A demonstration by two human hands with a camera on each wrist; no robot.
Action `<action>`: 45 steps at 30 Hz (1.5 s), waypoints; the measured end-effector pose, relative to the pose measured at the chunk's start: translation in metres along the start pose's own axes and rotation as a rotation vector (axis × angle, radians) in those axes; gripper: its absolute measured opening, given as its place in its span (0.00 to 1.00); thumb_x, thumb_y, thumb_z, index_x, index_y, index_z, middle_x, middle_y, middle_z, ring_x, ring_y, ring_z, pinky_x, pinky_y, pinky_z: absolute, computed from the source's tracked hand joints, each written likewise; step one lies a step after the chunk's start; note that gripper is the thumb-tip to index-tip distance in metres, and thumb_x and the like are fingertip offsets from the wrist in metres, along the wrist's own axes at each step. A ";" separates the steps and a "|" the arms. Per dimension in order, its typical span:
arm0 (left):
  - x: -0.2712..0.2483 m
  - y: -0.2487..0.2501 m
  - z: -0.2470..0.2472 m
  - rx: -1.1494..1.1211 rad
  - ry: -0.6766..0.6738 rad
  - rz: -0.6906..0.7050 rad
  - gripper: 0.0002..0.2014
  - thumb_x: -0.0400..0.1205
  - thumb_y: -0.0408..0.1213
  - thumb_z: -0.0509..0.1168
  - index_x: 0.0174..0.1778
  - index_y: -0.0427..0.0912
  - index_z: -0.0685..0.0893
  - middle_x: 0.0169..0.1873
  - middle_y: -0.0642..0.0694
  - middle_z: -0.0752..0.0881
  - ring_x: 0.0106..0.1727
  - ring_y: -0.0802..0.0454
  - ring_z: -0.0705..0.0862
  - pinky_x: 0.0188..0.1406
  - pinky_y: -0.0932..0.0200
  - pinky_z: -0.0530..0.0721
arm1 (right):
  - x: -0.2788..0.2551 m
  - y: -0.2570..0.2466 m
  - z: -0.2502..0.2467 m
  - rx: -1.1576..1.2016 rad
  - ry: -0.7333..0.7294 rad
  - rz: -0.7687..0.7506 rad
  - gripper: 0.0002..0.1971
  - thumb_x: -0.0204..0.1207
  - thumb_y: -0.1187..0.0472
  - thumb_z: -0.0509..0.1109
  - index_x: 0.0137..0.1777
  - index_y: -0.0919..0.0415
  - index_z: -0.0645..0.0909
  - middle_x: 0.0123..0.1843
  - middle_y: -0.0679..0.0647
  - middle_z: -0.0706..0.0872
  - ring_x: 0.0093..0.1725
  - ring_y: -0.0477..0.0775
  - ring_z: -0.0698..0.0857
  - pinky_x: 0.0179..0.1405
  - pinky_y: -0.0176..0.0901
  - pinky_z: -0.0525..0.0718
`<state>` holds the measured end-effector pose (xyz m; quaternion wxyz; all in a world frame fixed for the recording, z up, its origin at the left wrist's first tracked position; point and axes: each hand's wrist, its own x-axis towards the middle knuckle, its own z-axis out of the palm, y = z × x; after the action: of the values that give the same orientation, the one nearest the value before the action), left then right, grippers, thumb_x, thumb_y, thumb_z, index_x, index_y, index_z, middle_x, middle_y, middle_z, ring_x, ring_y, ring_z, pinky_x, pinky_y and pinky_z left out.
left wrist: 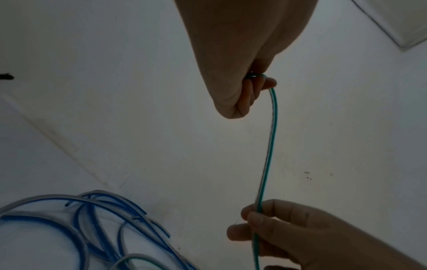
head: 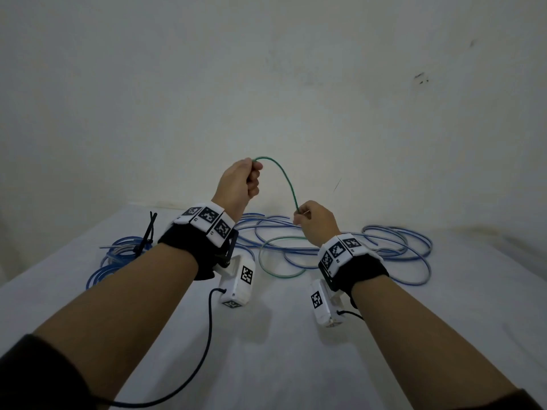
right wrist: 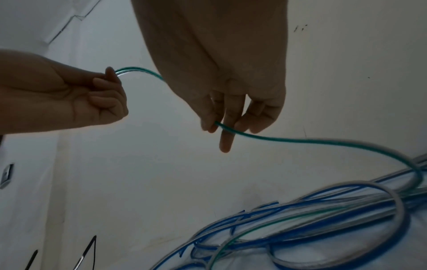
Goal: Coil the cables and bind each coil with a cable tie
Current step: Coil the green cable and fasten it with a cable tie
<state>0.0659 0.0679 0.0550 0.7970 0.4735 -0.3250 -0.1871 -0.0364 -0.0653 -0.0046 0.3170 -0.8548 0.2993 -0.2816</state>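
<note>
We observe the left hand [head: 240, 182] and right hand [head: 317, 221] each pinching the green cable [head: 284, 179], which arches between them; no legible writing.

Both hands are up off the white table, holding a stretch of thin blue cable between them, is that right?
Not quite: the thin cable held between the left hand and the right hand is green, as the head view shows. The blue cables lie loose on the white table.

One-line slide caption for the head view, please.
Both hands, left and right, lift a green cable above loose blue cables.
</note>
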 end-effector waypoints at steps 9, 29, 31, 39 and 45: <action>-0.003 -0.008 0.006 0.014 -0.095 0.085 0.11 0.87 0.29 0.51 0.43 0.40 0.76 0.36 0.46 0.81 0.32 0.58 0.80 0.39 0.67 0.82 | -0.008 -0.025 -0.003 -0.008 -0.120 -0.232 0.15 0.84 0.64 0.57 0.53 0.65 0.86 0.44 0.56 0.85 0.46 0.53 0.79 0.43 0.38 0.68; -0.014 -0.017 -0.042 0.791 -0.229 0.147 0.17 0.87 0.33 0.51 0.36 0.40 0.81 0.29 0.51 0.78 0.30 0.58 0.72 0.31 0.68 0.70 | 0.001 -0.043 0.018 0.147 0.108 -0.455 0.06 0.72 0.47 0.72 0.40 0.48 0.81 0.40 0.42 0.85 0.43 0.43 0.83 0.54 0.61 0.80; -0.015 -0.013 -0.043 0.660 -0.186 0.102 0.18 0.87 0.33 0.51 0.34 0.41 0.81 0.25 0.53 0.75 0.26 0.60 0.70 0.26 0.70 0.68 | 0.000 -0.045 0.022 0.154 0.111 -0.438 0.07 0.76 0.47 0.68 0.43 0.48 0.82 0.43 0.42 0.85 0.46 0.43 0.83 0.57 0.61 0.78; -0.019 -0.002 -0.057 0.363 -0.119 0.028 0.17 0.88 0.40 0.53 0.34 0.40 0.76 0.20 0.55 0.67 0.20 0.62 0.64 0.21 0.71 0.64 | 0.004 -0.061 0.042 0.159 0.060 -0.392 0.14 0.86 0.61 0.55 0.57 0.62 0.82 0.50 0.58 0.87 0.54 0.59 0.82 0.59 0.60 0.76; -0.013 0.007 -0.060 0.192 0.059 0.041 0.16 0.88 0.39 0.51 0.33 0.43 0.71 0.14 0.59 0.66 0.16 0.62 0.61 0.19 0.69 0.61 | -0.007 -0.061 0.056 0.219 -0.046 -0.335 0.09 0.84 0.66 0.56 0.56 0.67 0.77 0.47 0.58 0.82 0.50 0.58 0.82 0.57 0.52 0.78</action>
<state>0.0978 0.1170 0.0363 0.7609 0.5461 -0.3276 -0.1247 0.0173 -0.0018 0.0009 0.3636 -0.8593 0.1133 -0.3414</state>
